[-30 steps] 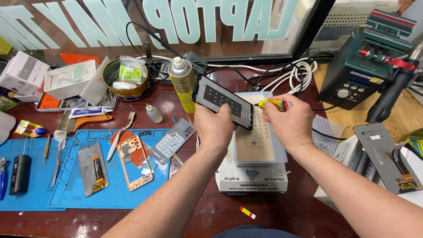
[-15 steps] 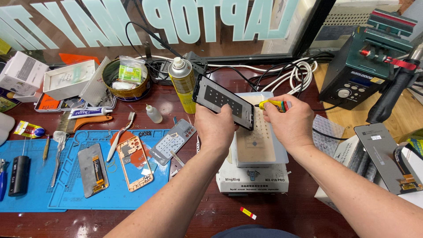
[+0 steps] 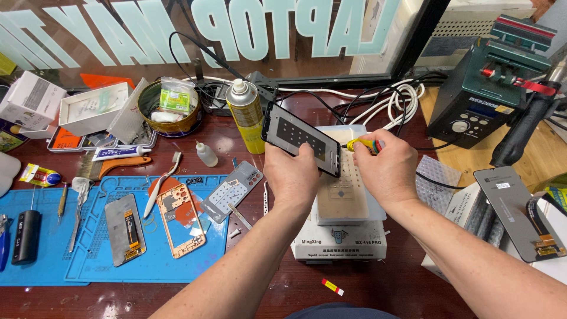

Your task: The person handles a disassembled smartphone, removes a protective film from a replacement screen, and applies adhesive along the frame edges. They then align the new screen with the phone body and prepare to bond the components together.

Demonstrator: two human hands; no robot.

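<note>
My left hand [image 3: 293, 175] holds a dark phone screen panel [image 3: 300, 137] tilted up above a white heating-plate machine [image 3: 342, 204]. At the panel's right edge, my right hand [image 3: 387, 169] grips a small yellow-handled tool [image 3: 361, 144], its tip touching the panel. Both hands hover over the machine's pale top plate. On the blue mat [image 3: 100, 236] to the left lie an orange phone frame [image 3: 180, 218], a dark phone part with a flex cable [image 3: 125, 229] and a grey phone back cover [image 3: 231, 190].
A yellow spray can [image 3: 245, 115] stands just left of the panel. A small dropper bottle [image 3: 206, 155], tweezers, brushes, boxes and a round tin [image 3: 167, 106] crowd the back left. A green soldering station [image 3: 487, 88] and another screen [image 3: 517, 210] sit on the right. White cables coil behind.
</note>
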